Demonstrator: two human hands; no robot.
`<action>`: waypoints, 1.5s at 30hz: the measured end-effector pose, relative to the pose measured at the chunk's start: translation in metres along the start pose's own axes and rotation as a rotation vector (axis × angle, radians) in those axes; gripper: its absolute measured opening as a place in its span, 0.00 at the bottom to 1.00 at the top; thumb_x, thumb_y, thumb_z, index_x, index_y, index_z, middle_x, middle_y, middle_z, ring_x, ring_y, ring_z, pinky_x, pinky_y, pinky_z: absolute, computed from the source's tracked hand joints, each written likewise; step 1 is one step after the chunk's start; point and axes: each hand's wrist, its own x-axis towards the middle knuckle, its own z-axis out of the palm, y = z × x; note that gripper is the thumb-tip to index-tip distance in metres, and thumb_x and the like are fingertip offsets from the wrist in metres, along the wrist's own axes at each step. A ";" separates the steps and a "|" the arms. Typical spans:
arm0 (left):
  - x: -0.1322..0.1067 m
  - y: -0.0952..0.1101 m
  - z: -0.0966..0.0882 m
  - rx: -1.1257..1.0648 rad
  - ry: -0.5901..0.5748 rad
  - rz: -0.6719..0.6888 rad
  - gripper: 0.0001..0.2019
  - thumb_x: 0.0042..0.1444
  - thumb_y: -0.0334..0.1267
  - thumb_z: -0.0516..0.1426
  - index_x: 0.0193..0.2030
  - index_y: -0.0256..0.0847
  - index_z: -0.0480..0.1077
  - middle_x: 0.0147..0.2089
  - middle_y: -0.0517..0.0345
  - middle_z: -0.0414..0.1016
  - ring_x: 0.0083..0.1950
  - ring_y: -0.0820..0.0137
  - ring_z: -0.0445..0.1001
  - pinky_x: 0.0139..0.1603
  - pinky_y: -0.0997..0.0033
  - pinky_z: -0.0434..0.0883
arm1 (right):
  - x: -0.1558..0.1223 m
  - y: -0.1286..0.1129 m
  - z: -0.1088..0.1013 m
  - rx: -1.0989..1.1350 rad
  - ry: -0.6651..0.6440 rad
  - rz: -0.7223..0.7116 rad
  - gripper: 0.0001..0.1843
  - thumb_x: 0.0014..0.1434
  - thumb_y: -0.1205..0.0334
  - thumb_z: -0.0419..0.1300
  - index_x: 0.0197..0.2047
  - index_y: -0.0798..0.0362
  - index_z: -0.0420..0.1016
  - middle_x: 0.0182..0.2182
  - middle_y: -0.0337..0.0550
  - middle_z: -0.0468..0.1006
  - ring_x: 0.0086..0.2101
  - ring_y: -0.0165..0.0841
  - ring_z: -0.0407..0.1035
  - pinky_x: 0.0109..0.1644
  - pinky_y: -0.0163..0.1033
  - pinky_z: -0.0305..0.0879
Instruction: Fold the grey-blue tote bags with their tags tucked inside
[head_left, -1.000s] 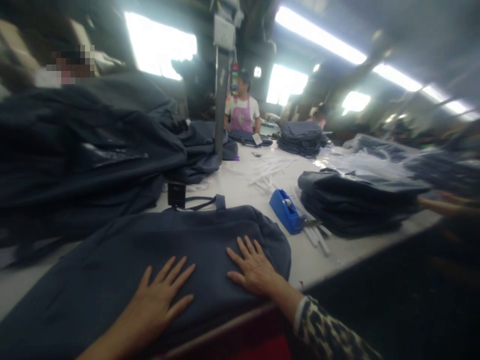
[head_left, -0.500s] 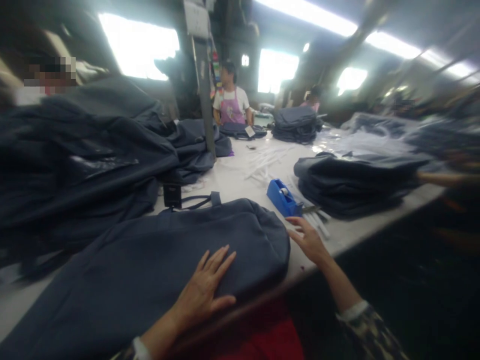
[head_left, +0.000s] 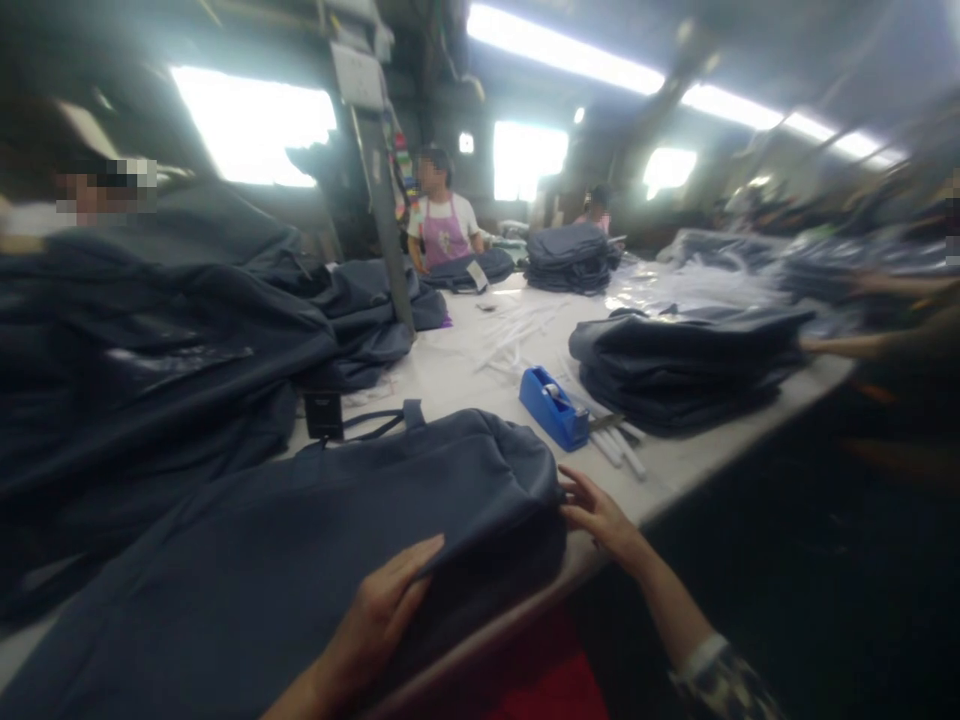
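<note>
A large dark navy fabric bag lies flat on the white table in front of me. My left hand is at its near edge, fingers curled under the fabric and gripping it. My right hand touches the bag's right end, fingers against the fabric edge. A black strap and handle stick out at the bag's far side. A blue tape dispenser sits just beyond my right hand.
A high heap of navy bags fills the left. A folded stack lies at right, another stack further back. White strips litter the table. A person in a pink apron stands behind; another person's arm reaches in at right.
Both hands left the bag's top. My left hand slid right to the near edge and curled onto it; my right hand moved off to the bag's right end.
</note>
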 end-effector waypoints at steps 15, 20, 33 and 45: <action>0.016 0.018 -0.002 0.129 0.002 0.057 0.26 0.61 0.32 0.56 0.66 0.49 0.64 0.62 0.56 0.75 0.61 0.66 0.75 0.63 0.68 0.72 | 0.006 -0.013 0.009 -0.212 0.098 -0.027 0.20 0.54 0.43 0.65 0.41 0.48 0.72 0.38 0.43 0.78 0.32 0.38 0.73 0.35 0.42 0.71; 0.064 0.064 0.004 0.265 -0.123 -0.154 0.39 0.41 0.27 0.60 0.66 0.38 0.66 0.63 0.45 0.73 0.60 0.47 0.75 0.60 0.48 0.76 | -0.006 0.001 0.039 -0.279 0.108 -0.065 0.17 0.54 0.42 0.63 0.33 0.47 0.71 0.27 0.39 0.73 0.29 0.38 0.69 0.33 0.41 0.68; 0.022 0.052 0.019 0.127 0.167 0.019 0.24 0.63 0.30 0.51 0.66 0.41 0.66 0.61 0.51 0.75 0.61 0.61 0.75 0.60 0.59 0.75 | -0.010 -0.016 0.034 -0.164 -0.019 0.027 0.26 0.58 0.36 0.61 0.41 0.51 0.75 0.32 0.42 0.78 0.33 0.38 0.75 0.35 0.42 0.72; 0.019 0.049 0.024 0.065 0.207 0.040 0.23 0.71 0.42 0.48 0.70 0.46 0.61 0.64 0.50 0.73 0.64 0.62 0.72 0.65 0.60 0.72 | 0.006 -0.027 0.066 -0.159 -0.080 -0.010 0.30 0.60 0.32 0.56 0.39 0.54 0.74 0.30 0.39 0.74 0.31 0.35 0.71 0.27 0.36 0.69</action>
